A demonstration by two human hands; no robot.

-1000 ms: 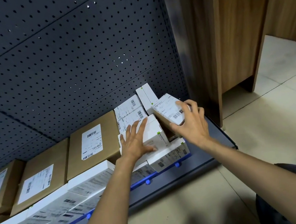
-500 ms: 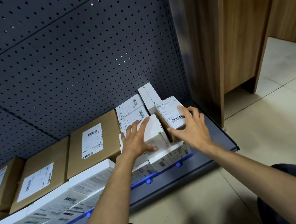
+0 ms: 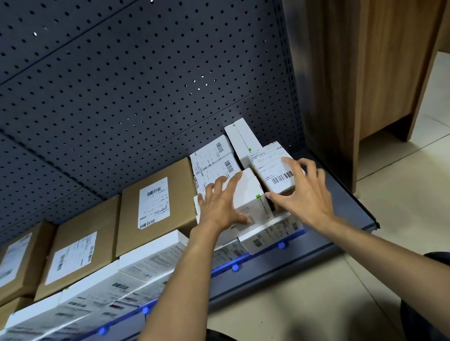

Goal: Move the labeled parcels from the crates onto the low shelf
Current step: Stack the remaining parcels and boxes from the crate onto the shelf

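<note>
Left hand [image 3: 222, 205] lies flat, fingers straight, on a white box [image 3: 249, 192]. Right hand [image 3: 304, 194] seems curled round the labeled parcel [image 3: 272, 167], which has moved toward the shelf's [image 3: 349, 211] right edge.

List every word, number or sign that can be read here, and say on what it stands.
No text is readable.
White label on the large brown cardboard parcel: barcodes, print too small.
White label on the small brown parcel in the right hand: barcode, print blurred.
White cardboard boxes at the front of the low grey shelf: print blurred.
</note>
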